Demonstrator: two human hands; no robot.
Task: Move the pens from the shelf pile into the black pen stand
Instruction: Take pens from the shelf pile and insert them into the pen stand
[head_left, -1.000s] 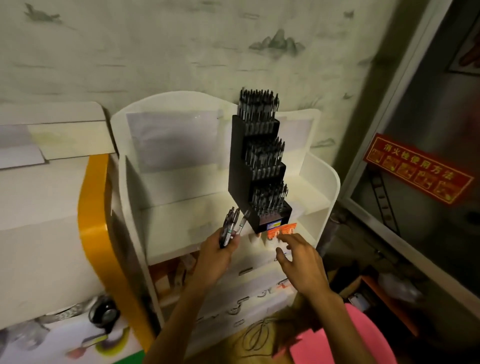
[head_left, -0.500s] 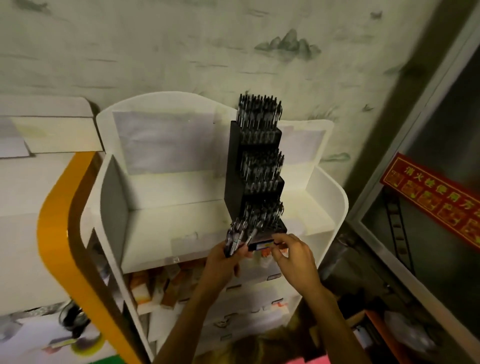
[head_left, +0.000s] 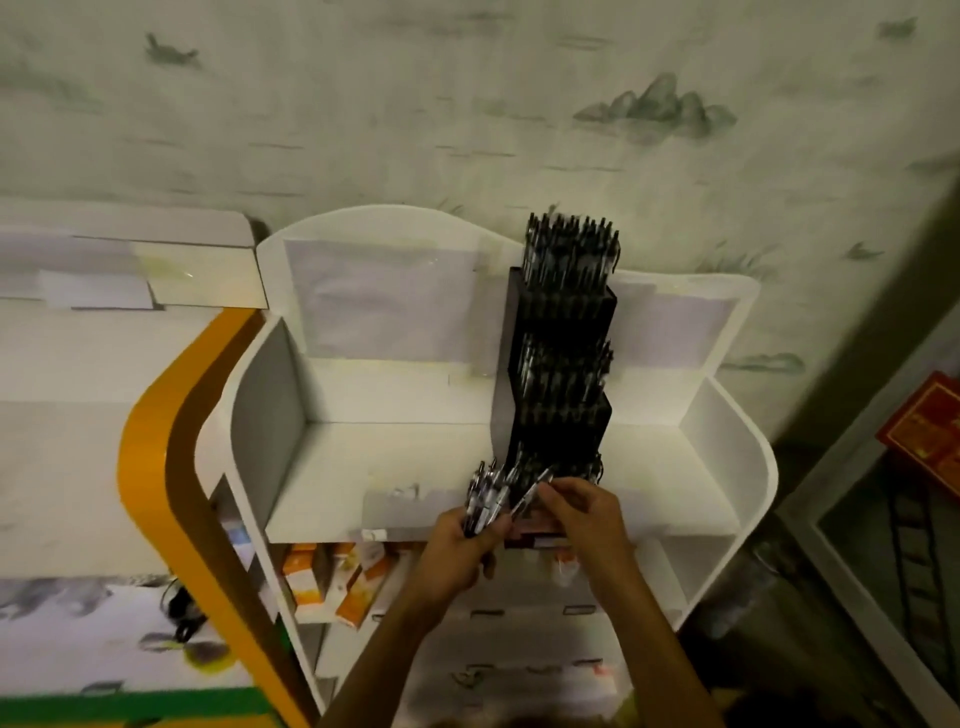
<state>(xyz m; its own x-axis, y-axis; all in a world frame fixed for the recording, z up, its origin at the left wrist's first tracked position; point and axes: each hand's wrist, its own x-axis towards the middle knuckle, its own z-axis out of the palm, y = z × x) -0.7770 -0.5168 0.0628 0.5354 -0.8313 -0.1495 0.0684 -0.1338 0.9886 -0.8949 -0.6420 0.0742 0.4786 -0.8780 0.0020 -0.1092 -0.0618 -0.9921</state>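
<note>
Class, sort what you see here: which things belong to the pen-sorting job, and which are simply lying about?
Belonging to the job:
bundle of pens gripped by the left hand
single pen pinched by the right hand
black pen stand
white shelf

Lying about:
orange boxes
red sign

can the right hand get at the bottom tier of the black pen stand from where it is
Probably yes: the right hand is right in front of the black pen stand, pinching one pen from the bundle in the left hand. Nothing lies between.
</note>
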